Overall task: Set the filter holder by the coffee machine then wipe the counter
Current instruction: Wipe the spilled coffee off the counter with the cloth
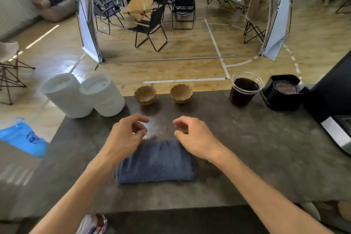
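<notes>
the filter holder (283,92) stands at the far right of the counter (247,148), just beside the dark body of the coffee machine (334,89), so the first part of the task reads as done. the step in hand appears to be the wipe.

the folded blue cloth (155,163) lies flat on the counter in front of the person. both hands hover over its far edge. the left hand (125,137) and the right hand (191,137) each have loosely curled fingers and grasp nothing; whether the heels of the hands touch the cloth cannot be told.

recommended procedure:
- lower one hand flat onto the cloth and press down evenly, so the whole folded face bears on the surface.
- start at the pale wet-looking patch (153,127) just beyond the cloth, between the two hands.
- work in overlapping strokes, drawing residue toward the near edge and not toward the items at the far edge.
- keep strokes short near the two fluted paper filters (145,94), which are light and likely to slide.
- keep clear of the plastic cup of coffee (245,89); it has no lid and a knock could spill it.
- the stacks of white lids (83,95) at the far left should be wiped around.
</notes>
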`<action>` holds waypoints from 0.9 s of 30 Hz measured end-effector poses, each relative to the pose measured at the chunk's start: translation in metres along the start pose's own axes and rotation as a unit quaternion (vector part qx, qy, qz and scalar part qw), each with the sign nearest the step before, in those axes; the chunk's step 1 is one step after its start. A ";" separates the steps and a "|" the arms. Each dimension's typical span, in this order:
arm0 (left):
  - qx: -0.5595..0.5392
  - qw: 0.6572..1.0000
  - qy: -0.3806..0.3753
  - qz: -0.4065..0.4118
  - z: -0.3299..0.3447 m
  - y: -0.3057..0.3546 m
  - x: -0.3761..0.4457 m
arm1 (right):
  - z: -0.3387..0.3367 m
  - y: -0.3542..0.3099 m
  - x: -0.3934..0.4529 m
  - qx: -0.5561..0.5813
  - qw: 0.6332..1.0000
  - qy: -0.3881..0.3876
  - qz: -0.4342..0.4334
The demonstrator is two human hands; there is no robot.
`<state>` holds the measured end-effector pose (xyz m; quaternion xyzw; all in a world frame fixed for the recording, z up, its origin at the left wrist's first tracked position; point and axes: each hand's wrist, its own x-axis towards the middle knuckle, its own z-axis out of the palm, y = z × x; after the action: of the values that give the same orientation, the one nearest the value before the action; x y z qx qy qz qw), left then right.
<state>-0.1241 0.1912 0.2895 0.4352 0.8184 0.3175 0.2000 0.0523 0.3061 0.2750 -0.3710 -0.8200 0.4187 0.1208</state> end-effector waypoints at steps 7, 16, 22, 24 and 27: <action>0.141 0.989 -0.020 0.037 -0.017 -0.039 -0.030 | 0.020 -0.008 -0.008 -0.184 0.978 -0.065 -0.073; 0.200 0.975 -0.052 0.086 -0.028 -0.041 -0.040 | 0.019 -0.022 -0.030 -0.240 0.968 -0.006 -0.077; 0.126 0.983 0.000 0.136 -0.054 -0.021 -0.046 | 0.002 -0.048 -0.050 -0.192 0.976 0.084 -0.061; 0.102 0.981 0.032 0.164 -0.066 -0.011 -0.052 | -0.006 -0.060 -0.056 -0.171 0.976 0.114 -0.072; 0.090 0.968 0.084 0.217 -0.079 -0.003 -0.074 | -0.012 -0.071 -0.073 -0.176 0.966 0.154 -0.114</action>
<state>-0.1333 0.1006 0.3477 0.5903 0.7437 0.3132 0.0171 0.0726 0.2348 0.3458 -0.3503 -0.8891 0.1895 0.2254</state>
